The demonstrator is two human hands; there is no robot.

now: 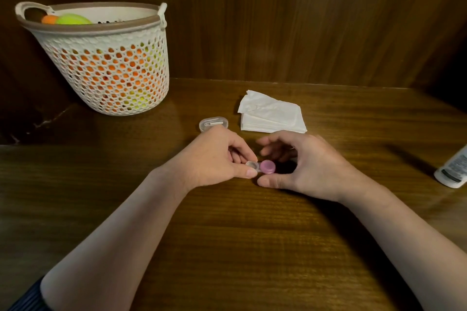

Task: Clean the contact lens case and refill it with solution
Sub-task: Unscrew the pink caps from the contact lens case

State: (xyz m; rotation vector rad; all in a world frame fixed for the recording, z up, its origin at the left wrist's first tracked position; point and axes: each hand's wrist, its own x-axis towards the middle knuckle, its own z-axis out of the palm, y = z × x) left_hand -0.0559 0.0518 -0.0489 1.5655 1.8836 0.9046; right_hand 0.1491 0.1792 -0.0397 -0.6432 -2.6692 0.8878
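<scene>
Contact lens case (261, 166) lies left-right (pink cap rightward); left hand (214, 156) pinches it, right hand (303, 166) cups.

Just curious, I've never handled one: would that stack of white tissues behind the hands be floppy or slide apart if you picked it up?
The tissue stack would probably flop: the sheets look thin and its top layer is already crumpled and lifted at one corner. It is likely very light, so a push might slide it across the smooth wooden table. Loose sheets could well separate.
</scene>
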